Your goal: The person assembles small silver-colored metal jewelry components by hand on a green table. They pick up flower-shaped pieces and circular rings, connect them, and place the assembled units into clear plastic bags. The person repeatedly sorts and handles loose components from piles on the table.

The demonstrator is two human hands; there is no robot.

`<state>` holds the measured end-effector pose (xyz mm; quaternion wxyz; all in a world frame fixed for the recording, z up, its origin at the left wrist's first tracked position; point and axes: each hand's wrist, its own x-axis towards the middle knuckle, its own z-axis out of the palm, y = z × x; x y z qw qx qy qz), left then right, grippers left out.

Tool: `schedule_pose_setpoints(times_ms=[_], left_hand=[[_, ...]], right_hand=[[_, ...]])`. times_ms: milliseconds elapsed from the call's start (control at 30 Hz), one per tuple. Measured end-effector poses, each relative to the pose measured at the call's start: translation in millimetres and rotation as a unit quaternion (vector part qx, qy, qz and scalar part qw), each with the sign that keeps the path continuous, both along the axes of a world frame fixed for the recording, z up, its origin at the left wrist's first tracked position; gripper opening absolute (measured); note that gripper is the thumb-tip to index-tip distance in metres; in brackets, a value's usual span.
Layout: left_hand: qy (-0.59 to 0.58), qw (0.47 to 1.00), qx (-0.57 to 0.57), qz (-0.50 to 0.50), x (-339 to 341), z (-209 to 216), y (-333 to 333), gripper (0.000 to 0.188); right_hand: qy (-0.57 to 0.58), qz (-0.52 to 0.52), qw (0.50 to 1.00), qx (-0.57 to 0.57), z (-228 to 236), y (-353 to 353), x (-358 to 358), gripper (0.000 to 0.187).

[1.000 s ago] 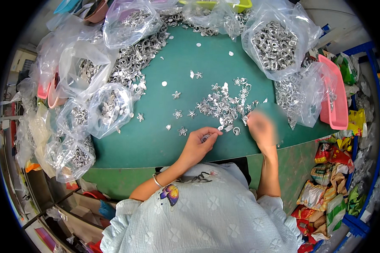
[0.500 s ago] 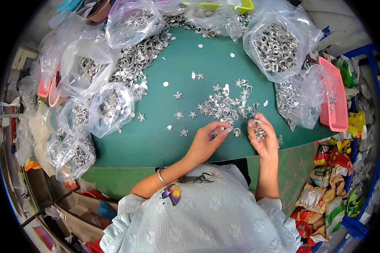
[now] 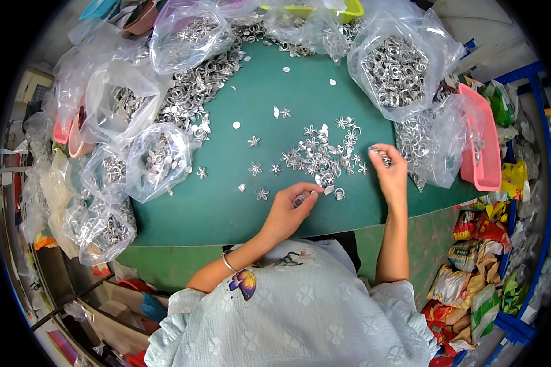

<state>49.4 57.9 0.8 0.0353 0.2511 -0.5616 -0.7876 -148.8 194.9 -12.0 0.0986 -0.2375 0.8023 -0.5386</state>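
A green-topped table (image 3: 226,220) is filling the middle of a crowded workroom, its near edge bowing in the wide lens; a worn green floor (image 3: 404,244) is showing below that edge; along the right, a blue metal rack (image 3: 546,165) is standing, its frame curving toward the rim, with red, yellow and green packets (image 3: 450,282) lying heaped beside it; at lower left, a brown shelf unit (image 3: 113,306) is opening into compartments; a beige box-like object (image 3: 33,85) is sitting at the far left; a pale grey surface (image 3: 493,24), wall or floor being unclear, is stretching behind the table's right corner; even light is falling across the tabletop.
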Motion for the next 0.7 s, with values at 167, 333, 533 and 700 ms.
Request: schedule_pose_setpoints(times_ms=[167, 333, 533, 700], left_hand=[[-0.004, 1.000, 0.018, 0.006, 0.3, 1.3, 0.4, 0.015], [0.001, 1.000, 0.008, -0.002, -0.9, 0.2, 0.9, 0.015], [0.014, 1.000, 0.008, 0.013, 2.0, -0.9, -1.0, 0.015], [0.010, 1.000, 0.021, 0.013, 2.5, -2.5, -1.4, 0.014]], right_hand=[[-0.481, 0.061, 0.798, -0.359, 27.8, -9.3, -8.6, 0.025], [0.107, 0.073, 0.991, 0.035, 2.3, -39.5, -30.4, 0.026], [0.112, 0.028, 0.991, 0.068, -5.9, -46.3, -33.5, 0.016], [-0.317, 0.021, 0.931, -0.180, 6.8, -41.4, -36.8, 0.012]])
